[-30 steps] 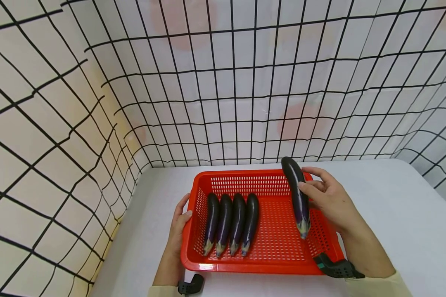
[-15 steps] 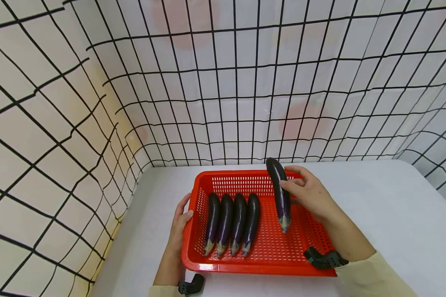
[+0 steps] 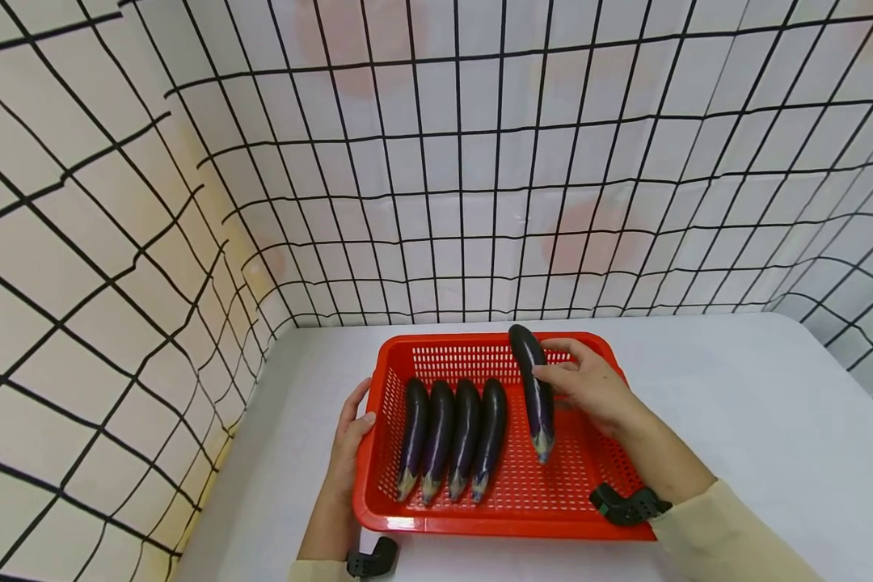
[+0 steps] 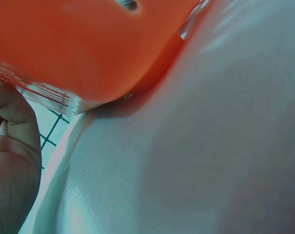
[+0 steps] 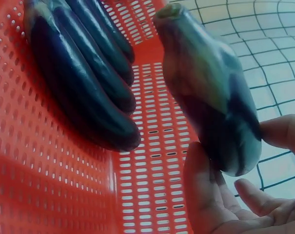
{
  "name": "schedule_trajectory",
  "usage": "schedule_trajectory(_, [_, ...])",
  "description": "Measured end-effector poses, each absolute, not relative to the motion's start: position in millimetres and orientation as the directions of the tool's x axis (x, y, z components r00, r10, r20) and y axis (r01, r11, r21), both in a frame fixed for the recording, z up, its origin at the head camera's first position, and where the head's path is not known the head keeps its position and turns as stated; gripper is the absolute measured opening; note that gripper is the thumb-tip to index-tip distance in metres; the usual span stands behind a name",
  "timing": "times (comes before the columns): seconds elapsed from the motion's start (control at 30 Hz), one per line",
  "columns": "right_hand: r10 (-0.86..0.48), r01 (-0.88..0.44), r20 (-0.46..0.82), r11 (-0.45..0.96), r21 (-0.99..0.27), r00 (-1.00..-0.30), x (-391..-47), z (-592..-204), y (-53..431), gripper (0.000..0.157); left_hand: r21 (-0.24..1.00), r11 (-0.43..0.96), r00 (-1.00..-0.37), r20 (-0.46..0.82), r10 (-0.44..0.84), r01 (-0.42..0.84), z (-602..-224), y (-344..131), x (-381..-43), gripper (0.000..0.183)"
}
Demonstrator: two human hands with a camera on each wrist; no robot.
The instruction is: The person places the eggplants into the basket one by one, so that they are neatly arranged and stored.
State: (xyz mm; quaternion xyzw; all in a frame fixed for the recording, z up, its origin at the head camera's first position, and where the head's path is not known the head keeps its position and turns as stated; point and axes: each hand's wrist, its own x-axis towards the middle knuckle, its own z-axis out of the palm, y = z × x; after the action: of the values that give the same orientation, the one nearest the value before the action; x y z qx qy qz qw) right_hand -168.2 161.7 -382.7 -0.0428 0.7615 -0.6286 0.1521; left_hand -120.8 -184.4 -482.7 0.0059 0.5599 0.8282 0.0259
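A dark purple eggplant [image 3: 529, 392] is pinched between thumb and fingers of my right hand [image 3: 589, 388], over the right half of a red plastic basket [image 3: 509, 525]. It tilts, with its green stem end toward me. In the right wrist view the held eggplant [image 5: 213, 97] is above the basket's slotted floor. Several more eggplants [image 3: 466, 436] lie side by side in the basket's left half, stem ends toward me. My left hand [image 3: 349, 440] grips the basket's left rim, thumb on the edge. The left wrist view shows the basket's outer wall [image 4: 84, 44] beside that hand [image 4: 13, 156].
The basket stands on a white-covered table [image 3: 742, 404]. Black wire mesh [image 3: 473, 194] rises behind the table and along both sides, with a pale sheet behind it. A dark band [image 3: 629, 505] sits on my right wrist, another band [image 3: 373, 558] on my left.
My right hand has carried the eggplant leftward over the basket, away from its right wall, and slightly lower in the last half second. The left hand and the row of eggplants have stayed put.
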Motion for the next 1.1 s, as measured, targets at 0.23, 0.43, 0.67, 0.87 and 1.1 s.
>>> schedule_trajectory(0.23, [-0.253, 0.178, -0.243, 0.252, -0.951, -0.936, -172, -388, 158, 0.065, 0.931, -0.363, -0.999, -0.028, 0.043, -0.042, -482, -185, -122, 0.059])
schedule_trajectory(0.43, [-0.248, 0.228, -0.302, 0.287, -0.931, -0.921, -173, -395, 156, 0.064, 0.928, -0.369, -0.999, -0.032, 0.04, -0.045, -483, -186, -121, 0.059])
schedule_trajectory(0.67, [-0.228, 0.258, -0.343, 0.334, -0.907, -0.911, -173, -402, 154, 0.062, 0.931, -0.362, -0.999, -0.021, 0.041, -0.035, -484, -186, -121, 0.061])
schedule_trajectory(0.87, [-0.22, 0.261, -0.357, 0.371, -0.891, -0.908, -174, -407, 152, 0.06, 0.932, -0.361, -0.999, -0.025, 0.033, -0.035, -484, -185, -120, 0.062])
schedule_trajectory(1.1, [-0.21, 0.29, -0.394, 0.396, -0.871, -0.895, -172, -412, 152, 0.062, 0.93, -0.366, -0.999, -0.017, 0.043, -0.031, -485, -186, -119, 0.064])
